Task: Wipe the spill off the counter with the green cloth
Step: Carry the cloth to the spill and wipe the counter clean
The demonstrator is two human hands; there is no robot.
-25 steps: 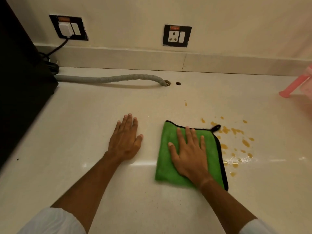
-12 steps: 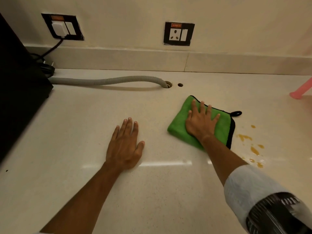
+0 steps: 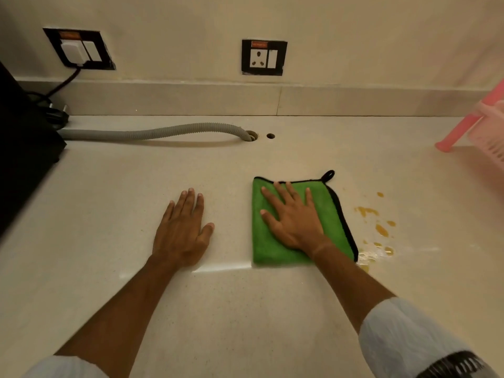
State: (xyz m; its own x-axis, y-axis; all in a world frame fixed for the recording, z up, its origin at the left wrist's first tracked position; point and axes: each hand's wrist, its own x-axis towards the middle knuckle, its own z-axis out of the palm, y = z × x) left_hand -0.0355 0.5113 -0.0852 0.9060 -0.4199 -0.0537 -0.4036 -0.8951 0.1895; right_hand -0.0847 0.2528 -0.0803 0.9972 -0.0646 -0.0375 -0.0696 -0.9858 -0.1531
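A green cloth [image 3: 331,211] with black edging and a small loop lies flat on the pale counter [image 3: 245,309]. My right hand [image 3: 293,219] presses palm-down on it with the fingers spread. Just right of the cloth, the spill [image 3: 377,227] shows as several orange-yellow drops and a wet smear near the cloth's lower right corner. My left hand [image 3: 181,233] rests flat on the bare counter, to the left of the cloth and apart from it.
A grey corrugated hose [image 3: 152,132] runs along the back into a counter hole, with a second small hole [image 3: 270,136] beside it. A black appliance [image 3: 24,148] stands at the left. A pink plastic rack [image 3: 480,124] sits at the far right. Two wall sockets are above.
My right hand has pulled the cloth back toward me from the far position; fewer drops show than one second ago. The left hand has stayed in place.
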